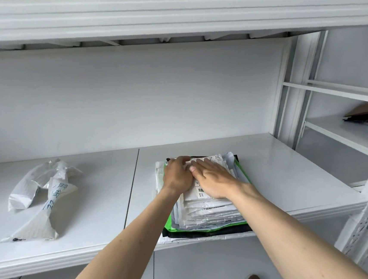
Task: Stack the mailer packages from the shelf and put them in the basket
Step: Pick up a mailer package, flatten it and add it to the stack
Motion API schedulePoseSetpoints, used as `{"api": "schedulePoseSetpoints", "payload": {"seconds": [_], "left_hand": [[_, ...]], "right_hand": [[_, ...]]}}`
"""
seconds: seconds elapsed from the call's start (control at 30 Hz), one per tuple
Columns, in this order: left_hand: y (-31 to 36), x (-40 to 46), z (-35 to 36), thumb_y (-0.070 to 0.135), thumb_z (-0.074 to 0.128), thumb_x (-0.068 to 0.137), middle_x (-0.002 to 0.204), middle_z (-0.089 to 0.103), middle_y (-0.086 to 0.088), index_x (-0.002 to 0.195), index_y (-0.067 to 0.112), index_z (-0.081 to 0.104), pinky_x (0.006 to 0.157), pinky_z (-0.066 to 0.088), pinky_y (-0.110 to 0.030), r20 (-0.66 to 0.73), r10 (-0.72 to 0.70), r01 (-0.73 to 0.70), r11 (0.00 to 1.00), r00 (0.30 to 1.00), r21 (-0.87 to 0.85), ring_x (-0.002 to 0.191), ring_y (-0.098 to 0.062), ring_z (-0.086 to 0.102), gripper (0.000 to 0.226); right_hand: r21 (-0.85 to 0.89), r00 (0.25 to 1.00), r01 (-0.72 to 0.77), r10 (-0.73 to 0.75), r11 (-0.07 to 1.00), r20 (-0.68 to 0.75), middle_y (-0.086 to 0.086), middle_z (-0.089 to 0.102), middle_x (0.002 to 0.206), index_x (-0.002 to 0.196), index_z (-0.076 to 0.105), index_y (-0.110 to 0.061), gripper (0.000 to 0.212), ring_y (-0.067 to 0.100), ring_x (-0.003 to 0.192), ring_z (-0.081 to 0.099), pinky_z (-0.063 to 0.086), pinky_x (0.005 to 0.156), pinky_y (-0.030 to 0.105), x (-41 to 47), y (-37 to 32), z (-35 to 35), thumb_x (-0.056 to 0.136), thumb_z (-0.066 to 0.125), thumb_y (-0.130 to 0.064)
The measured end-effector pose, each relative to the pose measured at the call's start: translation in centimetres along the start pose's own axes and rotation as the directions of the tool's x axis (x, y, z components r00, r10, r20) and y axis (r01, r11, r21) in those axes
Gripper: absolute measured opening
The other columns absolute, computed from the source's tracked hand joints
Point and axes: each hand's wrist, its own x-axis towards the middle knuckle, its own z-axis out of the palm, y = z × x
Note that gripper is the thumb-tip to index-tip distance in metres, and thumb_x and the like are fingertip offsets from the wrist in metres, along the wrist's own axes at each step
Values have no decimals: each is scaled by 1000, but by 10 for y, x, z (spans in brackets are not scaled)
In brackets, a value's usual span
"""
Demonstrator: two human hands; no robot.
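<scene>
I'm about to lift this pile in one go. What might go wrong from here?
The stack of mailers overhangs the shelf edge and its slick layers are uneven, so it may fan out or slide off. Both the left hand and right hand only press on top. The crumpled mailers remain unstacked.

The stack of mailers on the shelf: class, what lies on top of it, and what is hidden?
Both hands, left hand and right hand, lie flat on the stack of mailers. They cover most of the top white mailer's label; only a barcode shows.

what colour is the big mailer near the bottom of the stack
Bright green, lying above a black one, seen in the head view.
</scene>
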Motion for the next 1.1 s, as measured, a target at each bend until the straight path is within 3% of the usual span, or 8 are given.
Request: {"api": "schedulePoseSetpoints", "payload": {"seconds": [0.07,0.17,0.37,0.5,0.63,0.73,1.1], "left_hand": [[-7,-1,10,28,43,93,133,54,-2,121,30,61,105,38,-46,21,22,-23,998,1000,59,125,-23,49,33],[-23,-4,27,40,27,91,130,57,0,122,28,57,104,38,-53,58,50,-51,999,997,16,118,-22,54,44],[-34,-8,28,33,30,103,138,50,4,138,28,40,107,26,-39,120,78,-94,986,990,137,129,-17,44,37],[-42,-1,30,38,21,105,145,39,9,143,31,35,110,20,-43,144,100,-121,982,984,142,139,-13,27,42],[-54,6,36,50,9,98,161,9,14,150,45,15,115,5,-57,233,1,-69,957,972,283,150,-18,-4,53],[-51,4,35,48,8,102,162,-14,11,152,44,-2,115,-4,-57,284,-98,-10,935,954,354,148,-19,-19,52],[-28,1,13,52,9,102,162,-11,9,152,47,5,114,-6,-59,316,-115,20,958,942,287,148,-21,-18,51]], "right_hand": [[-12,1000,-6,6,1000,8,-6,-6,164,157,2,-24,56,11,150,-10,-8,120,31,-4,5,8,105,7,-44],[-29,1000,-12,13,1000,21,-8,-15,162,156,-7,-27,53,7,148,-17,-11,120,30,-5,11,18,106,7,-40],[-124,999,-43,47,991,27,-8,-20,161,154,-12,-27,55,8,147,-19,-12,120,33,0,12,31,104,7,-38],[-149,996,-58,66,987,53,-7,-24,160,153,-16,-24,57,9,146,-22,-13,120,34,5,12,33,103,6,-38],[-158,993,-70,84,985,85,-6,-26,159,153,-19,-23,57,10,146,-23,-13,120,35,7,16,36,103,5,-39],[-147,994,-65,78,987,82,-6,-27,159,152,-20,-24,57,10,146,-24,-13,120,36,7,19,40,103,5,-40],[-66,997,-56,59,996,51,-5,-17,162,155,-9,-26,56,11,148,-17,-11,121,34,-1,10,22,105,10,-41]]}}
